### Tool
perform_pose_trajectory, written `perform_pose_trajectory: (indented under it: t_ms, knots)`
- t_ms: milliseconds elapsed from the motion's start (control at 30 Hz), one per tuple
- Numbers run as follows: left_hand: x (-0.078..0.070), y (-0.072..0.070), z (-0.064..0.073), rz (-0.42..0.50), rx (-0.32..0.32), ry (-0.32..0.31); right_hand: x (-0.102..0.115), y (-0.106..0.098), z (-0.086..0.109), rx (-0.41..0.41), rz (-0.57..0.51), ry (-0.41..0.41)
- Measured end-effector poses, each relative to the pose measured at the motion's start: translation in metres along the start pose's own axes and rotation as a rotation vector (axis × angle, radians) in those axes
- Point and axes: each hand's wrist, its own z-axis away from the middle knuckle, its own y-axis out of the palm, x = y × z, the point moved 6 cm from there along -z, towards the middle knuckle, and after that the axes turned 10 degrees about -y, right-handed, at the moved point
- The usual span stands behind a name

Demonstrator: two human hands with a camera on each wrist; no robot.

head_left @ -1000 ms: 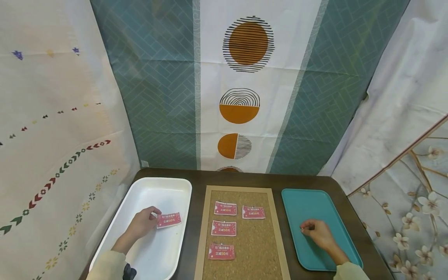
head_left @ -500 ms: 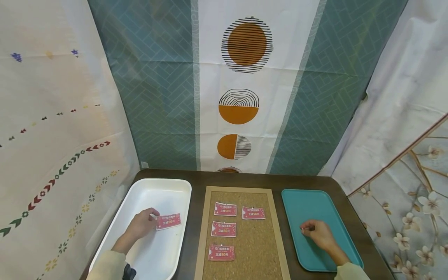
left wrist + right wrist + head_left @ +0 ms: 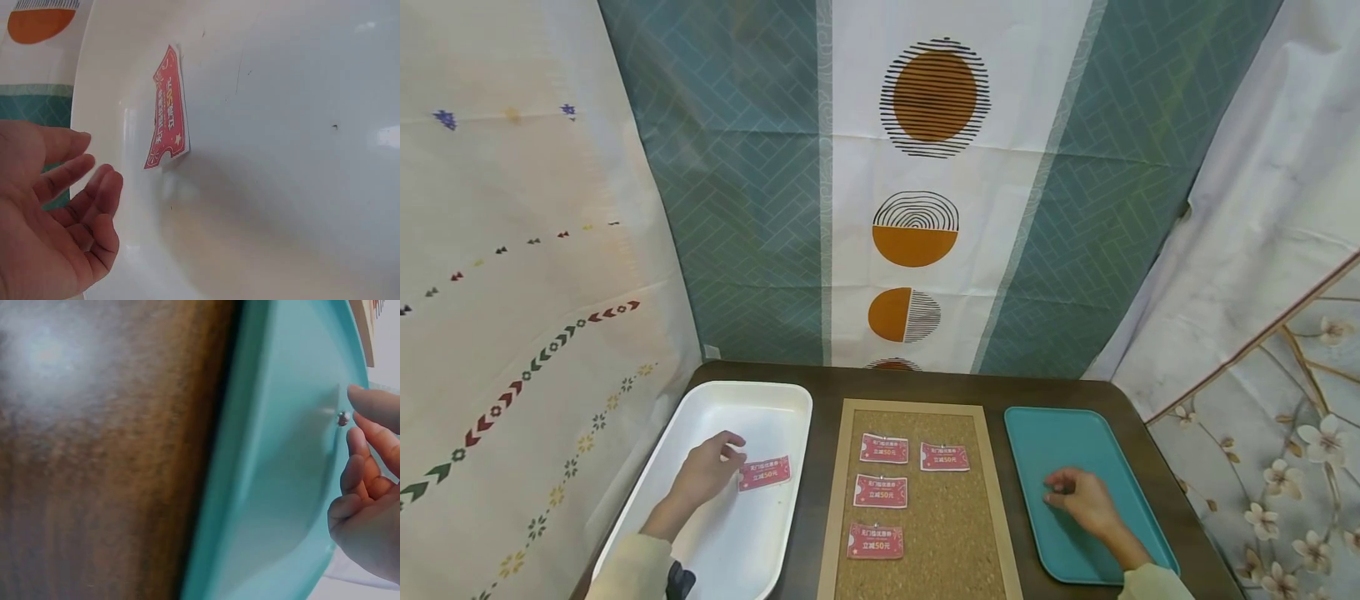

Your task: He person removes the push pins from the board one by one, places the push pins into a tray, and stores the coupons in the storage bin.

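Note:
In the white tray [image 3: 718, 396], a red paper coupon [image 3: 169, 112] with white and yellow lettering lies near the right wall. My left hand [image 3: 709, 468] hovers just left of it with loosely bent fingers, holding nothing; the left wrist view shows a gap between fingers and coupon. Over the teal tray [image 3: 1067, 567], my right hand [image 3: 1084, 500] has thumb and forefinger close together. A small shiny metal pin [image 3: 343, 418] shows at their tips and appears pinched there; the head view does not show it clearly.
Between the trays lies a wood-framed cork board [image 3: 940, 533]. Several red coupons are pinned on it, such as the lowest coupon [image 3: 876, 542] at left and the lone coupon [image 3: 944, 457] at right. The dark table [image 3: 925, 383] ends against hanging cloths [image 3: 745, 250].
My left fingers have let go of the coupon's left edge and opened slightly, and the coupon stays in the tray. My right hand has barely moved.

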Motion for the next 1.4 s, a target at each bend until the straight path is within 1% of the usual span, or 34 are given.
perform_pose_trajectory:
  t_ms: [67,200,367,433,500,633,867,1033,1233,1400]
  knots:
    - [-0.005,-0.002,0.000,0.021,-0.042,0.033,0.003,-0.001,-0.001,-0.006,0.021,-0.010]
    - [-0.016,-0.003,0.002,0.072,-0.103,0.062,0.009,-0.001,-0.004,-0.028,0.027,-0.032]
    - [-0.027,-0.002,0.003,0.114,-0.134,0.080,0.018,0.000,-0.006,-0.089,-0.026,-0.084]
    - [-0.031,0.000,0.002,0.123,-0.140,0.086,0.022,0.001,-0.007,-0.109,-0.033,-0.107]
    - [-0.036,0.002,0.001,0.132,-0.144,0.094,0.026,0.003,-0.009,-0.112,-0.032,-0.117]
    - [-0.045,0.007,0.000,0.153,-0.147,0.115,0.031,0.008,-0.013,-0.096,-0.016,-0.110]
    - [-0.056,0.016,-0.001,0.167,-0.153,0.138,0.041,0.015,-0.020,-0.096,-0.044,-0.137]
    - [-0.064,0.020,-0.001,0.185,-0.156,0.156,0.047,0.018,-0.022,-0.079,-0.054,-0.142]
    - [-0.077,0.026,0.001,0.198,-0.145,0.182,0.054,0.023,-0.028,-0.072,-0.068,-0.133]
    - [-0.087,0.030,0.002,0.220,-0.145,0.204,0.063,0.028,-0.033,-0.071,-0.078,-0.151]
